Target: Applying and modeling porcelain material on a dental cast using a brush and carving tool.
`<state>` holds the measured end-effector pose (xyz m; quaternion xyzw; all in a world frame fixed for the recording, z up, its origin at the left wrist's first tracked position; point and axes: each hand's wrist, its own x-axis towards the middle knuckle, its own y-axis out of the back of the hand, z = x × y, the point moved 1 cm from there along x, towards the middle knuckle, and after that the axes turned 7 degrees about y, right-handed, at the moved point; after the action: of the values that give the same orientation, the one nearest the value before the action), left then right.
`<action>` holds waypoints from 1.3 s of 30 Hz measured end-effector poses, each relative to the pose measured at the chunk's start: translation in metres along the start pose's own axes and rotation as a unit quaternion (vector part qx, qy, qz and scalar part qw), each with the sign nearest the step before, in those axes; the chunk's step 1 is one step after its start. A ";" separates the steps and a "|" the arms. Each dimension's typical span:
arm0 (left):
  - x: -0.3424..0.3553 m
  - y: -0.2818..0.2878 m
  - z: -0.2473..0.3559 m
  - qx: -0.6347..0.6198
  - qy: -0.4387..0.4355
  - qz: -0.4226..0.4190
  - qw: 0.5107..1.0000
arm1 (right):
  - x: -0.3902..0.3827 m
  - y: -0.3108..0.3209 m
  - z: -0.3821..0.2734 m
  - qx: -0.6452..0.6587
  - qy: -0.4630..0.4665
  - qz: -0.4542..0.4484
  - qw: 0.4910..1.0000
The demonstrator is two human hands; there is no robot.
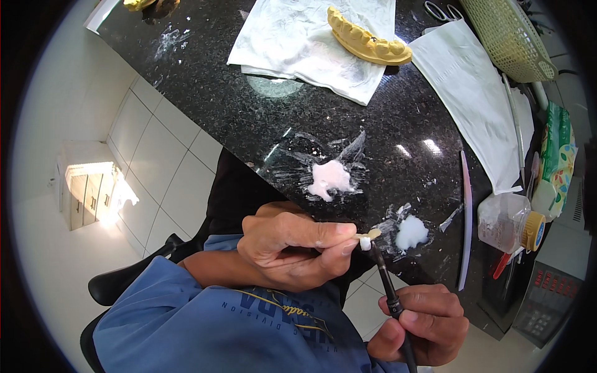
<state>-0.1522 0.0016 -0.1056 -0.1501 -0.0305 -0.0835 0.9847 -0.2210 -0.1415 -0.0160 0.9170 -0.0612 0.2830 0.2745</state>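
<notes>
Between the thumb and fingertips of my left hand (298, 245) is a small tooth-shaped piece (366, 242), white below with a yellowish part beside it. My right hand (429, 320) pinches a slim black-handled brush (392, 298); its dark tip meets or nearly meets the white part. On the black speckled counter (249, 124), just beyond my left hand, lies a pale pink patch of paste or powder (331, 178). A white mound (411, 233) sits right of the brush tip, with smears around it. My fingers partly hide the tooth piece.
A yellow dental cast (370, 43) rests on white paper towels (283, 40) at the back. Along the right are a folded towel (466, 93), a long thin file-like strip (466, 217), a clear jar with a yellow lid (504, 221), a green packet (556, 155) and a basket (513, 40).
</notes>
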 end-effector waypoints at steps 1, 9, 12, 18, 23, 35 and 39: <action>-0.001 0.000 -0.001 -0.001 0.009 0.003 1.000 | 0.000 0.000 0.001 0.006 0.003 -0.003 1.000; 0.003 -0.002 0.006 0.000 -0.030 0.006 1.000 | -0.004 -0.004 0.000 -0.003 0.008 0.041 0.999; 0.007 0.002 0.009 0.054 -0.039 -0.009 0.998 | -0.001 -0.009 -0.008 -0.053 -0.034 0.154 0.986; 0.002 0.007 0.005 0.051 -0.049 -0.031 0.997 | 0.001 0.016 -0.007 -0.160 -0.085 0.108 0.978; -0.002 0.010 0.004 0.070 -0.003 -0.029 0.997 | 0.000 0.007 -0.007 -0.119 -0.143 0.129 0.974; 0.005 0.004 0.025 0.124 0.009 -0.056 0.991 | -0.001 0.010 -0.004 -0.126 -0.133 0.124 0.975; -0.002 0.021 0.015 0.108 0.041 -0.096 0.989 | -0.001 0.011 -0.007 -0.123 -0.134 0.139 0.973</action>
<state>-0.1512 0.0259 -0.0975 -0.0361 -0.0133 -0.1795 0.9830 -0.2280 -0.1469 -0.0067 0.8884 -0.2589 0.1828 0.3322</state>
